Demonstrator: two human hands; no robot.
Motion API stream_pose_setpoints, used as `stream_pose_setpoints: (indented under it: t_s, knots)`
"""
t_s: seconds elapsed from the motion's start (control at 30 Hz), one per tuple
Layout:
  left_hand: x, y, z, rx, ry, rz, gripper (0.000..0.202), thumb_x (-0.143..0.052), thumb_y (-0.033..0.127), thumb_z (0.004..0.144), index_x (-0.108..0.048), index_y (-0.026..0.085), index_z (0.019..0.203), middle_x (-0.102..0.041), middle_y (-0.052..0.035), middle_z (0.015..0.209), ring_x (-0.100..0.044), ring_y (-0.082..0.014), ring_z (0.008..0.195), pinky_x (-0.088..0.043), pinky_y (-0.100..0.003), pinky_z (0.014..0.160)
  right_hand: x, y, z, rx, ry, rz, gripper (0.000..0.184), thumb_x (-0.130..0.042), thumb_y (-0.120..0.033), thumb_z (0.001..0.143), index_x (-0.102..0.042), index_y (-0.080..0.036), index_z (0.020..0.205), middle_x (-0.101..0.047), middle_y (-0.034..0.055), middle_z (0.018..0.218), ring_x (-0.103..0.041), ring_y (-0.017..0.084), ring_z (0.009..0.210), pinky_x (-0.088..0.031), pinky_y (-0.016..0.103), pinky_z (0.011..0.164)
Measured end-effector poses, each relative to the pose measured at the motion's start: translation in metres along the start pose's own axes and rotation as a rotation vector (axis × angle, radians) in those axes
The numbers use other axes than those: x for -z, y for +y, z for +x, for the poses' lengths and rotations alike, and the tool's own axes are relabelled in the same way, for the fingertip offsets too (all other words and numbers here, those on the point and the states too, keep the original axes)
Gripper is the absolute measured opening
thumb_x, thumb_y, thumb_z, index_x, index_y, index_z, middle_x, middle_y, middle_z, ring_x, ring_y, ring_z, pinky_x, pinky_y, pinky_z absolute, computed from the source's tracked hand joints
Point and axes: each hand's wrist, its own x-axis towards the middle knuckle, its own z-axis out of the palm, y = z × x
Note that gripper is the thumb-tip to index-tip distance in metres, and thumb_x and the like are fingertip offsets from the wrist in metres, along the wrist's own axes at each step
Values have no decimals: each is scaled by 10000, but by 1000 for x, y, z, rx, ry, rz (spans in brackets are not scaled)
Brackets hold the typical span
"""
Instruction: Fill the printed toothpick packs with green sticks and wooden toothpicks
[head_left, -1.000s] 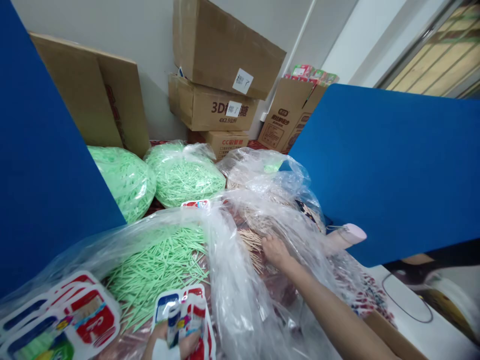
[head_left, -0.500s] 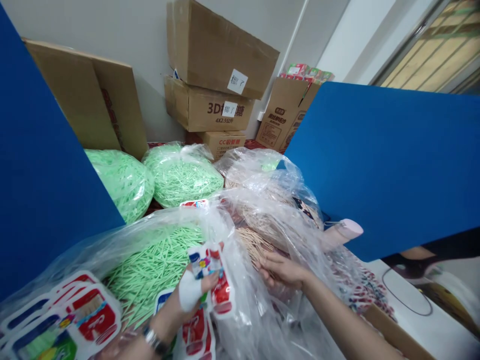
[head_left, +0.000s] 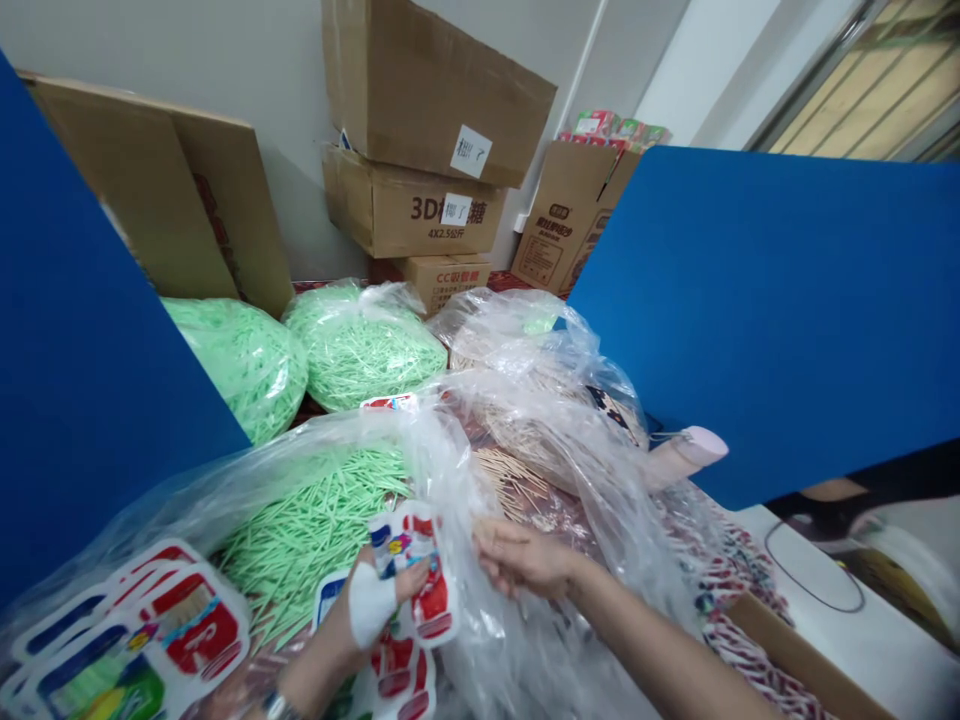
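Observation:
My left hand (head_left: pixel 360 610), with a white bandage on one finger, holds up a small printed packet (head_left: pixel 416 570) in red, white and blue. My right hand (head_left: pixel 521 557) is just right of the packet with fingers curled together, pinching something thin I cannot make out. Both hands are above a clear plastic bag (head_left: pixel 480 470). Loose green sticks (head_left: pixel 315 520) lie in it on the left and pale wooden sticks (head_left: pixel 517 480) on the right. More printed packets (head_left: pixel 142 640) lie at the lower left.
Two tied bags of green sticks (head_left: pixel 360 345) sit behind. Blue panels stand at the left (head_left: pixel 82 380) and right (head_left: pixel 765 300). Cardboard boxes (head_left: pixel 420 140) are stacked against the wall. A pink cylindrical object (head_left: pixel 686 452) pokes out by the right panel.
My left hand rose with the packet from the bottom edge toward the middle. My right hand drew back from the wooden sticks and came next to the packet.

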Motion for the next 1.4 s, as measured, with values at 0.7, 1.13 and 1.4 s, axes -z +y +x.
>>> stream_pose_setpoints:
  t_s: [0.7, 1.13, 1.4]
  knots:
    - [44, -32, -31, 2, 283, 148, 440, -865, 478, 481, -680, 148, 704, -724, -26, 580, -676, -226, 544, -568, -293, 583, 83, 42, 17, -312, 603, -739, 193, -485, -268, 878, -561, -116, 971, -647, 172, 921, -634, 256, 894, -443, 386, 795]
    - [28, -11, -32, -170, 215, 489, 243, -761, 324, 623, -582, 167, 575, -577, 15, 523, -507, -152, 501, -419, -245, 505, -41, -78, 8, 501, 368, 624, 317, -579, -525, 844, -478, -232, 911, -458, -50, 686, -515, 121, 631, -440, 290, 674]
    - [36, -2, -33, -638, 195, 952, 284, -633, 211, 803, -466, 186, 574, -463, 36, 596, -442, -126, 556, -333, -224, 558, -112, -113, 18, 785, 343, 417, 159, -404, -397, 969, -453, -246, 957, -464, -26, 738, -525, 153, 797, -406, 362, 870]
